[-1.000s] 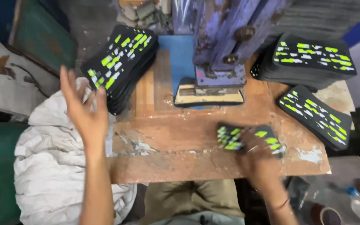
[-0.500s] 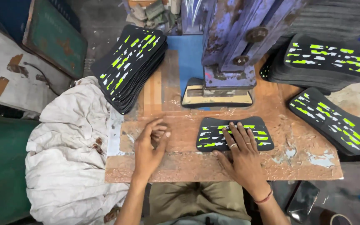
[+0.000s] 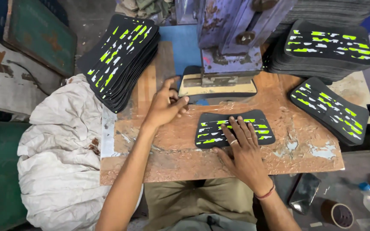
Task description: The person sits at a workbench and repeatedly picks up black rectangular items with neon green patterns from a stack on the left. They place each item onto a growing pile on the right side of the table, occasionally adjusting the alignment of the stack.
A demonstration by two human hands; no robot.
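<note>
Leftmost, stood a stack of black pads with green and white marks (image 3: 118, 60), well apart from either hand. Next, rested left hand (image 3: 164, 107) on the wooden bench (image 3: 159, 149), fingers loosely curled, gripping nothing, just beside the press foot (image 3: 219, 83). Further right, lay one black printed pad (image 3: 233, 128), long axis across the bench, pinned flat under the spread fingers of right hand (image 3: 243, 147), the nearer hand.
</note>
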